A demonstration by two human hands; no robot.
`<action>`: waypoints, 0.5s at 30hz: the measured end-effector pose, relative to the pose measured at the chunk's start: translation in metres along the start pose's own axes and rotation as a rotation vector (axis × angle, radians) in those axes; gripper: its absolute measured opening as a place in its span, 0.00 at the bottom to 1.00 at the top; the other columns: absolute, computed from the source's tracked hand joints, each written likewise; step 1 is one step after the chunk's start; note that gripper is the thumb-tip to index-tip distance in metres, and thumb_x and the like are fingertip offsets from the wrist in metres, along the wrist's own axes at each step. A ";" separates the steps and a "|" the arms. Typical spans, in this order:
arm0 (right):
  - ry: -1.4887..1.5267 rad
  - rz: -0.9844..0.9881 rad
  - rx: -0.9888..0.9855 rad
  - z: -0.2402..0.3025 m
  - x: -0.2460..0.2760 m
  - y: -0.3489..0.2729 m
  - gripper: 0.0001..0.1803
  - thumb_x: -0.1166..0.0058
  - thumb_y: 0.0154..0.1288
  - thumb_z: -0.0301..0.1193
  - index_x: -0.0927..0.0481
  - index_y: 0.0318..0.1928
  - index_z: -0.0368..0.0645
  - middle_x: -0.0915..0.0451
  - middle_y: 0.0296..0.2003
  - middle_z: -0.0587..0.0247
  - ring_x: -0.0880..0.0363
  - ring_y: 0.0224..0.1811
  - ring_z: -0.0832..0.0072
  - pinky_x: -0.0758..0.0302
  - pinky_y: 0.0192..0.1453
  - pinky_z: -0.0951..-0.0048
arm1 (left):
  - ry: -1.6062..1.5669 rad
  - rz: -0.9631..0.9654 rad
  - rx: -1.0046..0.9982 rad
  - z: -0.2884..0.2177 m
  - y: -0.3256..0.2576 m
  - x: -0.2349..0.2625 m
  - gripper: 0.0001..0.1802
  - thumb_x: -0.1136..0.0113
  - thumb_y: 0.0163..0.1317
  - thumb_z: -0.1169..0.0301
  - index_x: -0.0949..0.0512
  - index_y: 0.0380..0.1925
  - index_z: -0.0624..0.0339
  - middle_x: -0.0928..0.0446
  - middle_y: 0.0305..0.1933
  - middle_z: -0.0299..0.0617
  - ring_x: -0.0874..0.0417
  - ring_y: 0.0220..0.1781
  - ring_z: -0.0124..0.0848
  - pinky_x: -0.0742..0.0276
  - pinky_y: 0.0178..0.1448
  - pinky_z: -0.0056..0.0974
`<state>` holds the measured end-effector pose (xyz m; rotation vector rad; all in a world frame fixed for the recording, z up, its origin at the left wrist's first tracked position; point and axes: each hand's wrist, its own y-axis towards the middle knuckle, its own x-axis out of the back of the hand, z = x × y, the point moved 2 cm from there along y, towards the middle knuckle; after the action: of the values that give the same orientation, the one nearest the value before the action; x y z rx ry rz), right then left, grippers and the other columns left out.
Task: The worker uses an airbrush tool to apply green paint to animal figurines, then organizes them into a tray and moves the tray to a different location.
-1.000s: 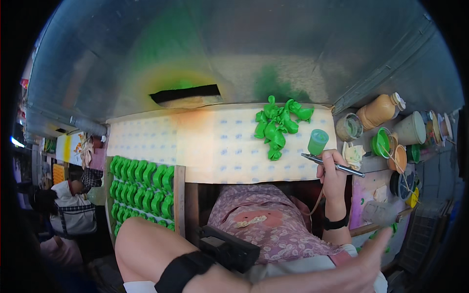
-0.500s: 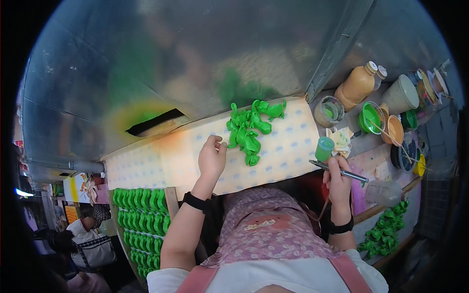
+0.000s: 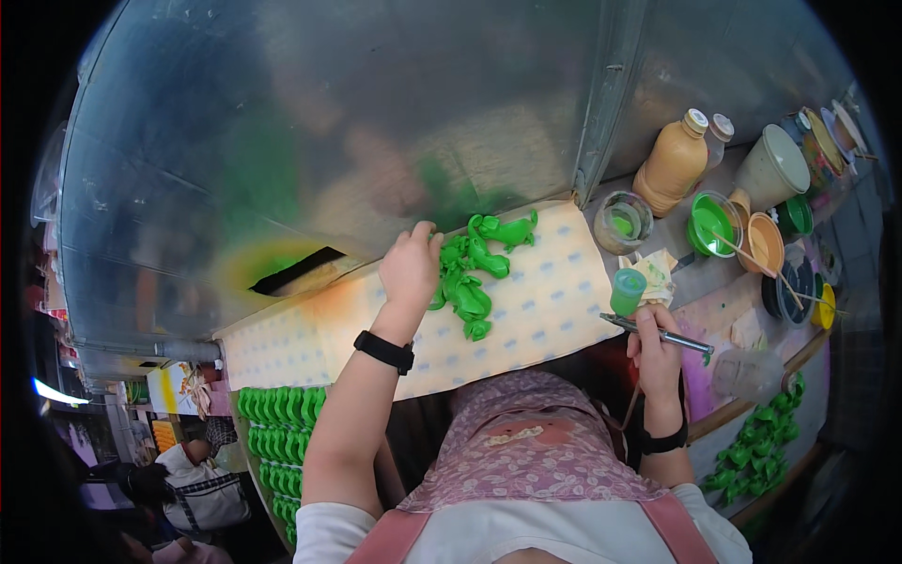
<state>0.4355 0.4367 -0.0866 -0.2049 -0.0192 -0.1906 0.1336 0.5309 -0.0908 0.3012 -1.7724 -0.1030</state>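
My right hand grips a metal airbrush with a green translucent paint cup on it; the nozzle points left. At the left edge of a pile of glossy green animal-shaped figures, my left hand has its fingers bent together. Whatever those fingers pinch, if anything, is hidden behind the hand. The pile lies on a cream patterned sheet that covers the bench.
A metal panel with a slot rises behind the sheet. At right stand a tan-filled bottle, a green paint bowl and a glass jar. Green pieces fill a rack at left; more figures lie lower right.
My left hand has moved forward to the pile's left edge. The right hand still holds the airbrush in nearly the same place. The whole view has shifted slightly.
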 end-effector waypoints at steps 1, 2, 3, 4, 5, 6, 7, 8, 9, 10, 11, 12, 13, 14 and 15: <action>0.009 -0.008 -0.005 -0.001 0.002 0.000 0.12 0.57 0.63 0.32 0.30 0.26 0.38 0.35 0.11 0.72 0.40 0.12 0.87 0.46 0.17 0.84 | -0.029 -0.001 0.063 0.002 0.002 0.000 0.14 0.46 0.54 0.58 0.27 0.31 0.57 0.26 0.22 0.45 0.24 0.29 0.43 0.31 0.30 0.42; 0.010 -0.023 -0.024 -0.003 0.004 0.000 0.12 0.57 0.63 0.32 0.30 0.26 0.38 0.36 0.11 0.72 0.40 0.12 0.88 0.46 0.17 0.84 | -0.051 0.030 0.153 0.005 0.005 -0.001 0.13 0.46 0.54 0.58 0.27 0.31 0.57 0.26 0.22 0.46 0.24 0.29 0.44 0.31 0.31 0.43; 0.024 -0.014 -0.017 -0.005 0.005 0.000 0.12 0.57 0.63 0.32 0.30 0.26 0.38 0.36 0.11 0.72 0.40 0.13 0.88 0.46 0.17 0.84 | -0.076 0.019 0.218 0.007 0.007 -0.002 0.13 0.46 0.54 0.58 0.27 0.30 0.56 0.26 0.22 0.46 0.24 0.29 0.45 0.30 0.31 0.45; 0.030 -0.014 -0.022 -0.006 0.005 0.000 0.12 0.57 0.63 0.32 0.30 0.26 0.38 0.36 0.11 0.72 0.40 0.13 0.88 0.46 0.17 0.84 | -0.051 0.097 0.266 0.010 0.007 -0.006 0.13 0.46 0.53 0.58 0.27 0.28 0.57 0.26 0.22 0.47 0.24 0.29 0.45 0.30 0.31 0.45; 0.032 -0.013 -0.037 -0.008 0.005 0.000 0.12 0.57 0.63 0.32 0.30 0.26 0.38 0.36 0.11 0.72 0.40 0.13 0.88 0.46 0.17 0.84 | -0.028 0.134 0.290 0.014 0.007 -0.010 0.14 0.46 0.53 0.58 0.26 0.26 0.58 0.26 0.22 0.48 0.24 0.29 0.46 0.31 0.32 0.45; 0.031 -0.006 -0.028 -0.009 0.006 -0.001 0.12 0.57 0.63 0.32 0.30 0.26 0.38 0.35 0.11 0.72 0.40 0.13 0.88 0.46 0.17 0.84 | -0.001 0.159 0.305 0.018 0.007 -0.015 0.14 0.46 0.52 0.58 0.26 0.24 0.58 0.26 0.22 0.49 0.24 0.29 0.46 0.31 0.32 0.45; 0.027 -0.001 -0.027 -0.010 0.005 -0.002 0.12 0.57 0.63 0.32 0.30 0.26 0.38 0.35 0.11 0.72 0.40 0.13 0.88 0.46 0.17 0.84 | -0.077 0.193 0.363 0.025 0.008 -0.020 0.15 0.46 0.52 0.58 0.26 0.23 0.60 0.26 0.21 0.49 0.25 0.26 0.45 0.31 0.30 0.44; 0.023 0.000 -0.028 -0.010 0.005 -0.002 0.12 0.56 0.63 0.32 0.30 0.26 0.38 0.35 0.11 0.72 0.40 0.13 0.88 0.46 0.17 0.84 | -0.148 0.214 0.408 0.033 0.011 -0.022 0.17 0.46 0.52 0.57 0.27 0.22 0.61 0.26 0.20 0.49 0.25 0.23 0.44 0.31 0.28 0.43; 0.031 0.005 -0.025 -0.010 0.004 -0.002 0.12 0.56 0.63 0.32 0.30 0.26 0.38 0.35 0.11 0.72 0.40 0.13 0.88 0.46 0.17 0.84 | -0.207 0.258 0.491 0.042 0.012 -0.026 0.18 0.46 0.52 0.56 0.27 0.20 0.62 0.27 0.18 0.49 0.26 0.21 0.43 0.31 0.27 0.41; 0.038 0.009 -0.025 -0.011 0.004 -0.003 0.12 0.56 0.63 0.32 0.30 0.26 0.38 0.35 0.11 0.72 0.40 0.13 0.88 0.46 0.17 0.85 | -0.313 0.292 0.538 0.049 0.012 -0.028 0.19 0.46 0.53 0.56 0.27 0.21 0.64 0.28 0.17 0.48 0.27 0.18 0.41 0.32 0.24 0.40; 0.045 0.017 -0.028 -0.011 0.003 -0.003 0.12 0.56 0.63 0.32 0.30 0.26 0.38 0.35 0.11 0.72 0.40 0.13 0.88 0.46 0.17 0.85 | -0.408 0.347 0.620 0.057 0.012 -0.031 0.20 0.47 0.53 0.56 0.27 0.21 0.65 0.29 0.16 0.47 0.28 0.16 0.38 0.33 0.22 0.39; 0.041 0.015 -0.032 -0.011 0.003 -0.003 0.12 0.56 0.63 0.32 0.30 0.26 0.38 0.35 0.12 0.72 0.40 0.13 0.88 0.46 0.17 0.85 | -0.501 0.397 0.704 0.062 0.011 -0.033 0.21 0.47 0.53 0.55 0.28 0.21 0.66 0.30 0.14 0.46 0.29 0.14 0.35 0.34 0.19 0.37; 0.039 0.015 -0.038 -0.011 0.003 -0.004 0.12 0.56 0.63 0.32 0.30 0.26 0.38 0.35 0.12 0.72 0.40 0.13 0.88 0.46 0.17 0.85 | -0.507 0.410 0.737 0.066 0.009 -0.034 0.21 0.47 0.54 0.56 0.28 0.21 0.67 0.30 0.14 0.44 0.30 0.13 0.33 0.35 0.18 0.36; 0.035 0.012 -0.051 -0.011 0.003 -0.004 0.12 0.56 0.62 0.32 0.30 0.26 0.38 0.35 0.12 0.72 0.40 0.13 0.88 0.46 0.17 0.85 | -0.509 0.419 0.772 0.068 0.007 -0.034 0.21 0.48 0.54 0.56 0.28 0.21 0.67 0.31 0.14 0.43 0.32 0.12 0.31 0.37 0.16 0.35; 0.035 0.014 -0.045 -0.011 0.002 -0.004 0.12 0.56 0.63 0.32 0.30 0.26 0.38 0.35 0.12 0.72 0.41 0.13 0.88 0.46 0.17 0.85 | -0.509 0.438 0.827 0.069 0.004 -0.034 0.21 0.48 0.54 0.57 0.28 0.21 0.68 0.32 0.13 0.41 0.33 0.11 0.28 0.39 0.14 0.33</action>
<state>0.4371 0.4300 -0.0964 -0.2464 0.0216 -0.1810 0.0725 0.5370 -0.1373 0.4919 -2.2767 0.9616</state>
